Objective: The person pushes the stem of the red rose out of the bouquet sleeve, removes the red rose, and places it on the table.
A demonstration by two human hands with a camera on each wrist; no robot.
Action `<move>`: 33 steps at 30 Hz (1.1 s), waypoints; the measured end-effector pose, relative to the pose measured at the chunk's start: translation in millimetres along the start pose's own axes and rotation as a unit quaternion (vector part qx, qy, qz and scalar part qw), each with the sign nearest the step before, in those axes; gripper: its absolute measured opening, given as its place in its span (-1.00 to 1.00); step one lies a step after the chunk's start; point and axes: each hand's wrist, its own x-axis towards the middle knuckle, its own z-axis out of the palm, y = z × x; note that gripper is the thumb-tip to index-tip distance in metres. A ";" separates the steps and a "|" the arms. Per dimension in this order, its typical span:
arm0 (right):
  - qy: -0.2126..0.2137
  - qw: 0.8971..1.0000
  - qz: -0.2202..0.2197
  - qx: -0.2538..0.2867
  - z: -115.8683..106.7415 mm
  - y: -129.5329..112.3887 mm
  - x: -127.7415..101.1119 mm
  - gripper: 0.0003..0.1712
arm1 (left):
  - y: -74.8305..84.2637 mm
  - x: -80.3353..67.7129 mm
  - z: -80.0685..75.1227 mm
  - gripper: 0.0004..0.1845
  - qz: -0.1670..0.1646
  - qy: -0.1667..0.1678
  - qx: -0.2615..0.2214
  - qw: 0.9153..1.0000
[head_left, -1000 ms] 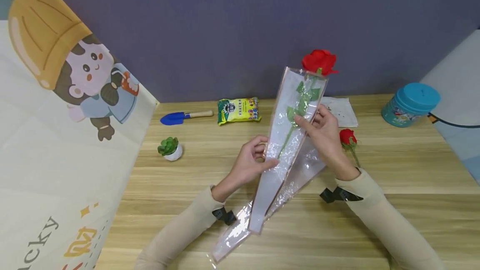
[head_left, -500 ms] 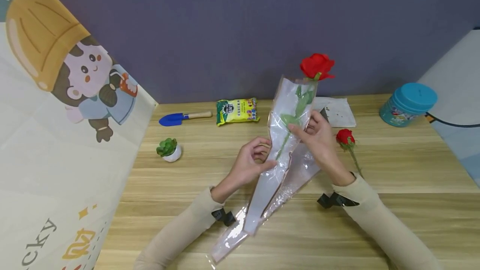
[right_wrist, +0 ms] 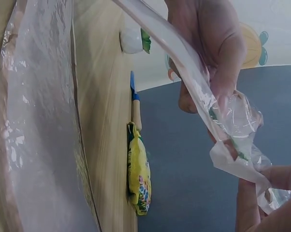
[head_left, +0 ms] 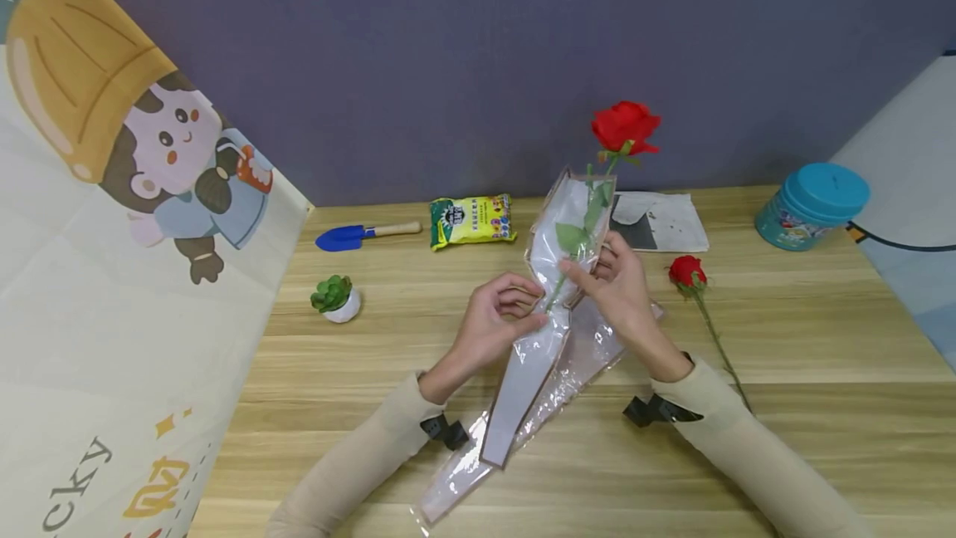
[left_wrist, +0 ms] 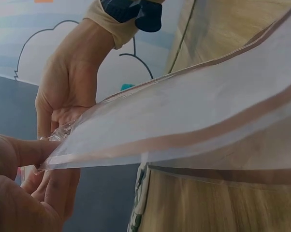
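Observation:
A clear-fronted white flower sleeve [head_left: 515, 380] with a brown border is raised over the table, its middle squeezed narrow. Inside it runs the green stem of a red rose [head_left: 626, 129], whose bloom sticks out above the top opening. My left hand [head_left: 499, 315] pinches the sleeve's left side at the narrowed middle, thumb in front. On the other side, slightly higher, my right hand [head_left: 617, 289] pinches sleeve and stem below the leaves. The left wrist view shows the sleeve film [left_wrist: 150, 121] running from my fingertips. In the right wrist view, the film is crumpled between both hands.
A second sleeve [head_left: 597, 339] lies flat underneath. To the right lie another red rose [head_left: 687, 271] and a teal tub [head_left: 814, 206]. Behind are a printed white sheet [head_left: 672, 222], a yellow packet [head_left: 472, 221] and a blue trowel [head_left: 366, 235]; a potted succulent [head_left: 338, 299] stands left.
My right hand has moved down and left toward the left hand. The sleeve has buckled at its middle and its top edge sits lower, leaving more of the rose's stem exposed.

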 end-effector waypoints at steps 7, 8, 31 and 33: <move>-0.005 1.000 0.000 -0.002 2.3 -0.4 -0.3 -0.39 | 0.8 0.8 -0.6 -0.63 -0.005 0.004 -0.003 1.000; -0.002 1.000 0.000 -0.001 2.4 -0.3 -0.3 -0.40 | 1.2 0.9 -0.7 -0.62 -0.005 0.003 -0.003 1.000; 0.030 0.994 -0.003 0.104 -19.5 -10.2 8.2 -0.44 | 5.7 1.1 -3.8 -0.30 -0.025 -0.075 0.014 0.997; 0.031 0.995 -0.003 0.096 -19.3 -10.5 8.7 -0.39 | 6.6 1.5 -4.8 -0.25 -0.024 -0.078 0.020 0.996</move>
